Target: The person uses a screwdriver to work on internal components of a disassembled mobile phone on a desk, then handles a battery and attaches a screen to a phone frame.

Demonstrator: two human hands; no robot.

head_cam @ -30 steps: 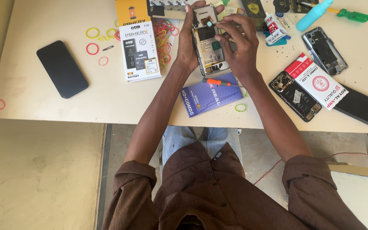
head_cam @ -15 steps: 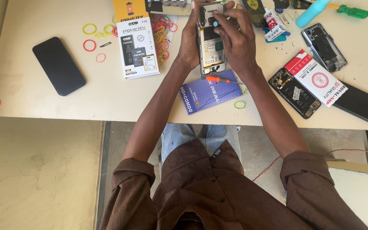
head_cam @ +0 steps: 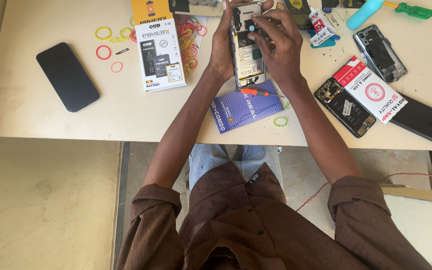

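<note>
An opened phone (head_cam: 246, 55) with its back cover off stands tilted above the cream table (head_cam: 51, 125). My left hand (head_cam: 222, 47) grips its left edge. Over its upper right part lies my right hand (head_cam: 276, 45), fingertips pressing on the exposed inside near the top. Just below the phone a small orange-handled screwdriver (head_cam: 256, 92) lies on a blue packet (head_cam: 246, 110).
A black phone (head_cam: 67, 76) lies at the left, a white and orange battery box (head_cam: 158, 50) beside it, coloured rubber bands (head_cam: 108, 42) scattered around. At the right are another opened phone (head_cam: 345, 106), a red and white box (head_cam: 371, 89), a phone frame (head_cam: 380, 52), a green-handled screwdriver (head_cam: 411, 10).
Both hands with the opened phone have shifted slightly up and away across the table. The right fingers have moved onto the phone's upper inside.
</note>
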